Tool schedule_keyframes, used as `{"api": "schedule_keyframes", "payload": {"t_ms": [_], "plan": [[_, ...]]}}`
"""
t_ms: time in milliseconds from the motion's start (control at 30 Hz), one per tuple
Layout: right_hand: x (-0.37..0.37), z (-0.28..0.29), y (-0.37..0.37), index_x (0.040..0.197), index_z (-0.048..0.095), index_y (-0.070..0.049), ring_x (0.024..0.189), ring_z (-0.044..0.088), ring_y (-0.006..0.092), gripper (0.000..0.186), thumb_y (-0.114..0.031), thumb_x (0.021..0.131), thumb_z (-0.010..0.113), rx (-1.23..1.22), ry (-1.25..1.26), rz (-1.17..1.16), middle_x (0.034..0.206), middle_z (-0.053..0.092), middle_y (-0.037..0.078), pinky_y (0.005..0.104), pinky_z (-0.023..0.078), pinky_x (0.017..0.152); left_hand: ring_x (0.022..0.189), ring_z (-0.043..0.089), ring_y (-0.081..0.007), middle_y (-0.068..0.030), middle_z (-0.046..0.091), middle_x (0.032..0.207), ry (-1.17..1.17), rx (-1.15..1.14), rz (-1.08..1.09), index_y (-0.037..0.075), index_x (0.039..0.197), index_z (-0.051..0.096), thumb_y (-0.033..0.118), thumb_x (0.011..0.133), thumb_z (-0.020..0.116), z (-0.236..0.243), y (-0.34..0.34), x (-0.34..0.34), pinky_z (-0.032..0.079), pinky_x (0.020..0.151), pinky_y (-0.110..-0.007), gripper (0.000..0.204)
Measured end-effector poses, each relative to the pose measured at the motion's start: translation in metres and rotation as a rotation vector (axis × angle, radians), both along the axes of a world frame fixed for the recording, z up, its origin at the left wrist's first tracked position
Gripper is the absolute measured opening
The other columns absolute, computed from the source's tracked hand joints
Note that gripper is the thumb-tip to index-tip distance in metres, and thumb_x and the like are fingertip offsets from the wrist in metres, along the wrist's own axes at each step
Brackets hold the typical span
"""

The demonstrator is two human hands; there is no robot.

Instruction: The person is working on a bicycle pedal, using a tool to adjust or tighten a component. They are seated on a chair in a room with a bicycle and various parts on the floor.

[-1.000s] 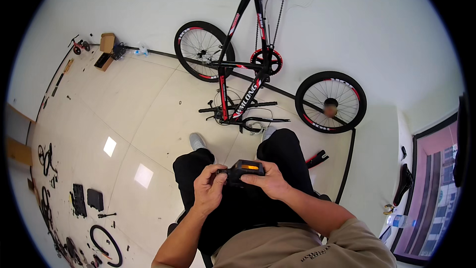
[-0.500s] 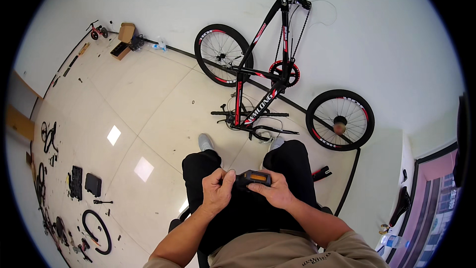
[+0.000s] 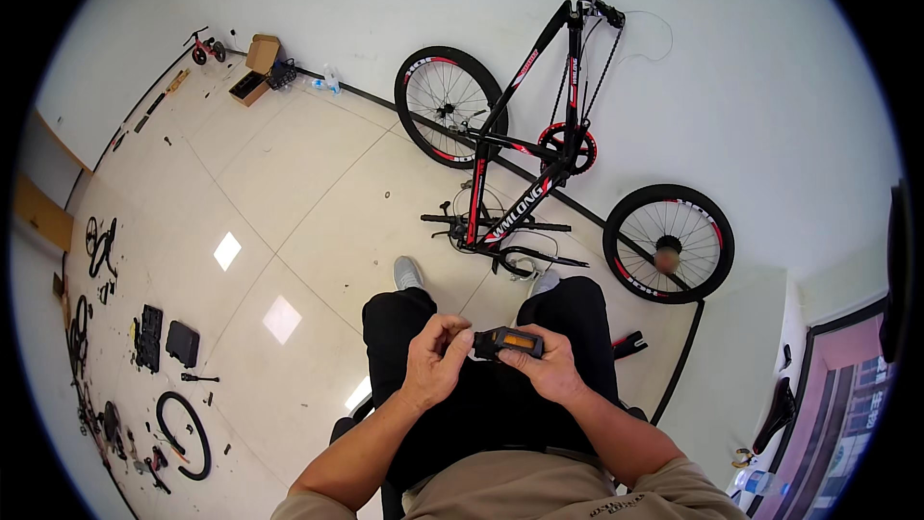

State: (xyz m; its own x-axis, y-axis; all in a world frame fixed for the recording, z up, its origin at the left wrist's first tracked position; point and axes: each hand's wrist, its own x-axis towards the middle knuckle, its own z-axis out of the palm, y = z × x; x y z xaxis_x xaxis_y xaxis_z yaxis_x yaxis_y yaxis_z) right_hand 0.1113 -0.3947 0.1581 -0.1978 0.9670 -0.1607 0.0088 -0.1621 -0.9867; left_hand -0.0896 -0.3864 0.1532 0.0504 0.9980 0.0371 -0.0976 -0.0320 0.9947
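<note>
I hold a black bicycle pedal with an orange reflector (image 3: pixel 512 340) over my lap. My right hand (image 3: pixel 547 371) grips its right end, thumb across the body. My left hand (image 3: pixel 435 361) is closed at the narrow left end, with fingertips pinched there; that end is mostly hidden by the fingers. Beyond my knees, a black-and-red bicycle frame (image 3: pixel 520 200) leans against the white wall, with handlebars and a fork (image 3: pixel 491 231) at its foot.
Separate wheels (image 3: pixel 668 243) (image 3: pixel 449 106) lean by the frame. Scattered parts, a tyre (image 3: pixel 197 443), an open tool case (image 3: pixel 147 337), an open cardboard box (image 3: pixel 250 77) and a small red bike (image 3: pixel 202 46) lie leftward. A saddle (image 3: pixel 773 414), bottle (image 3: pixel 760 481) and window (image 3: pixel 837 424) are right.
The view has shifted, so the frame and wheels appear lower and farther right. Both hands still hold the pedal; my left fingers have shifted slightly at its narrow end.
</note>
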Motion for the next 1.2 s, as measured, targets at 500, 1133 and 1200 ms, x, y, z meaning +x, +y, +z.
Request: {"api": "schedule_keyframes", "payload": {"t_ms": [500, 1133, 1200], "plan": [[-0.004, 0.01, 0.0, 0.107, 0.068, 0.0, 0.072, 0.055, 0.0068, 0.031, -0.018, 0.085, 0.079, 0.03, -0.153, 0.046, 0.08, 0.064, 0.002, 0.0245, 0.048, 0.066, 0.054, 0.042, -0.0098, -0.0045, 0.043, 0.054, 0.344, 0.069, 0.086, 0.0, 0.064, 0.049, 0.022, 0.097, 0.063, -0.005, 0.004, -0.004, 0.037, 0.05, -0.029, 0.042], [-0.001, 0.004, -0.001, 0.107, 0.069, -0.001, 0.078, 0.057, 0.0054, 0.028, -0.016, 0.086, 0.078, -0.01, -0.055, 0.03, 0.087, 0.067, 0.0, 0.0228, 0.049, 0.072, 0.058, 0.047, -0.0121, -0.0049, 0.052, 0.062, 0.31, 0.06, -0.018, 0.001, 0.077, 0.054, 0.023, 0.098, 0.061, -0.011, 0.0, -0.006, 0.041, 0.055, -0.028, 0.031], [-0.003, 0.005, -0.002, 0.108, 0.069, -0.001, 0.078, 0.057, 0.0053, 0.026, -0.014, 0.086, 0.078, -0.006, -0.017, 0.024, 0.088, 0.067, 0.0, 0.0226, 0.049, 0.073, 0.059, 0.048, -0.0114, -0.0042, 0.053, 0.063, 0.301, 0.062, -0.024, 0.001, 0.078, 0.055, 0.023, 0.098, 0.062, -0.013, 0.0, -0.009, 0.042, 0.055, -0.028, 0.03]]}}
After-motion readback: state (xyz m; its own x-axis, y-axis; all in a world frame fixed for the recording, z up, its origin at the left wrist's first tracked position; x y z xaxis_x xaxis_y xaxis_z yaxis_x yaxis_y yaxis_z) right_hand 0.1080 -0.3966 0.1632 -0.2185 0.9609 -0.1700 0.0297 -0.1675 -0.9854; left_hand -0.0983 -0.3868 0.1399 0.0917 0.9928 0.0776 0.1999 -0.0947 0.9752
